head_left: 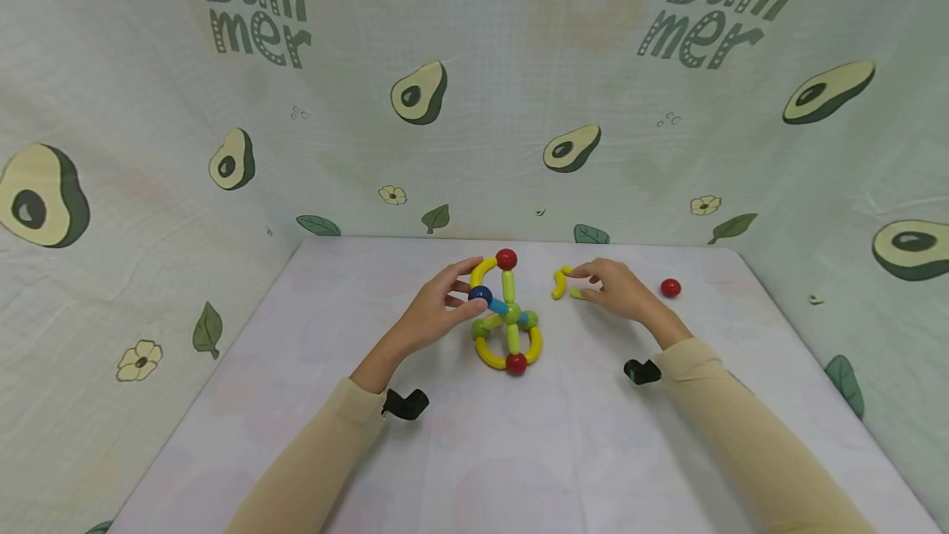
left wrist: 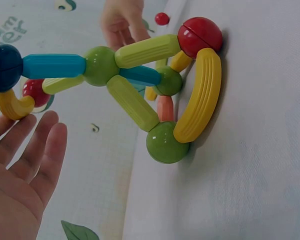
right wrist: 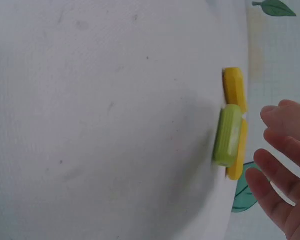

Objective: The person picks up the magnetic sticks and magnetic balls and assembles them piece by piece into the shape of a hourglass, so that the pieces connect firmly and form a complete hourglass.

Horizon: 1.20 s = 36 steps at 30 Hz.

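My left hand holds a ball-and-rod magnetic building toy upright on the table. Its thumb touches the dark blue ball, and the fingers lie by the upper yellow curved rod. Straight green and blue rods meet at a central green ball. Red balls and more green balls join the lower yellow curves. My right hand hovers above loose pieces with fingers parted and nothing between them: a short green rod and two yellow curved rods.
A single red ball lies on the table to the right of my right hand. Behind the white table hangs an avocado-print cloth, which also covers both sides. Black wrist mounts stick out from both sleeves.
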Tool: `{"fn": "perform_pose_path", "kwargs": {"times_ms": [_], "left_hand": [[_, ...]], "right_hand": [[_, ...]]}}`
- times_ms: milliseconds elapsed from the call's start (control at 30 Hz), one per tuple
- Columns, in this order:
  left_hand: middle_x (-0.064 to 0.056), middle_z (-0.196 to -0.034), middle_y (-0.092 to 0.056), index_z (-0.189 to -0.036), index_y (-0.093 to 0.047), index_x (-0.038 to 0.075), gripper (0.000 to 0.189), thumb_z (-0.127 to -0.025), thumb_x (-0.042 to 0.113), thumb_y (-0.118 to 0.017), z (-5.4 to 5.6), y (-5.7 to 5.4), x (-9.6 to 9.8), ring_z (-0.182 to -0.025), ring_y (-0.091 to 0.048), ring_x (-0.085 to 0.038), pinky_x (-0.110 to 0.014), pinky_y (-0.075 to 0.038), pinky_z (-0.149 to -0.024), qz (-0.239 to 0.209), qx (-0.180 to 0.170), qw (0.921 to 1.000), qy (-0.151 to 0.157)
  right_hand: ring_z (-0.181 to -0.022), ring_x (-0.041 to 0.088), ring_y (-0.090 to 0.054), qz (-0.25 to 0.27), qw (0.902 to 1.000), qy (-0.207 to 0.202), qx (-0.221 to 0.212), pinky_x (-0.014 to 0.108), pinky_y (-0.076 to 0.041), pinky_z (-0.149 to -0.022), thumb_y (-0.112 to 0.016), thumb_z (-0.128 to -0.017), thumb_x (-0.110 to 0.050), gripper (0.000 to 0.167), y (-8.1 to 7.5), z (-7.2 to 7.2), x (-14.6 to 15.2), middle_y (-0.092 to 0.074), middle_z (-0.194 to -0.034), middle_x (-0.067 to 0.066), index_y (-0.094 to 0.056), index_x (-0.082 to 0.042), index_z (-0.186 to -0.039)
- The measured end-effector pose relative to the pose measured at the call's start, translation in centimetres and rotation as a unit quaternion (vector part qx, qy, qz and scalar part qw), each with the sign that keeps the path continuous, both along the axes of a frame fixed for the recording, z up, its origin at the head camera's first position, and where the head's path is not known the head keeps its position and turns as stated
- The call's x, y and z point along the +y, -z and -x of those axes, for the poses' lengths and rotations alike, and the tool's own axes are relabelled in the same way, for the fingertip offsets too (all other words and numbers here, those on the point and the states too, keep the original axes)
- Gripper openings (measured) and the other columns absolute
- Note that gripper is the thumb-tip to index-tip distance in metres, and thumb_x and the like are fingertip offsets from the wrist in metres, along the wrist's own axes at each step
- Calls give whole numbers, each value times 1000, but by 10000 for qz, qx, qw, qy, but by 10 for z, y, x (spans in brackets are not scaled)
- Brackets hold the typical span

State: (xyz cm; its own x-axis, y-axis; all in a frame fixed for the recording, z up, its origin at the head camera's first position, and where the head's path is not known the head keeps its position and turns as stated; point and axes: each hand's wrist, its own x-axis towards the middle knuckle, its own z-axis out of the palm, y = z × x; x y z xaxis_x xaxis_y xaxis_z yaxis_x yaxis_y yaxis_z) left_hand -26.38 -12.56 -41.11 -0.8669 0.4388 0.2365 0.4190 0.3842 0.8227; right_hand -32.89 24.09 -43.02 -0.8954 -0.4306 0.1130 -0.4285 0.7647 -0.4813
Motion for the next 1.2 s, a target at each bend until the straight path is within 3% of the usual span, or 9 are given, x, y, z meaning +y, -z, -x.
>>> {"fn": "perform_pose_path", "kwargs": {"times_ms": [333, 700, 1033, 1200], "left_hand": [[-4, -163, -45, -165, -38, 22, 76, -101, 42, -73, 0, 0, 1, -127, -59, -25, -46, -54, -107, 2, 14, 10000, 9], [-4, -163, -46, -165, -38, 23, 75, -101, 41, -72, 0, 1, -2, -127, -60, -25, -45, -54, -107, 2, 4, 10000, -10], [-4, -163, -46, -165, -38, 26, 74, -101, 41, -73, 0, 1, -1, -128, -59, -25, -44, -54, -107, 13, -28, 10000, -33], [-5, -163, -46, -165, -38, 21, 75, -101, 40, -72, 2, 2, -1, -129, -59, -26, -45, -54, -108, 24, -1, 10000, -12]], "right_hand": [[-114, 38, -64, -293, 9992, 127, -224, 56, -55, -99, -70, -98, -1, 36, 12, 2, 5, -68, -133, 20, -70, -1, -134], [-102, 32, -67, -316, 9986, 131, -409, 52, -58, -95, -69, -98, 3, 30, 19, 5, 3, -74, -115, 16, -74, -3, -127], [-98, 30, -64, -405, 9978, -16, -521, 52, -57, -93, -67, -97, 3, 30, 17, 2, 3, -72, -112, 15, -74, -4, -126], [-98, 30, -64, -471, 9974, -57, -544, 52, -57, -94, -68, -98, 2, 31, 17, 0, 3, -72, -112, 15, -73, -4, -128]]}}
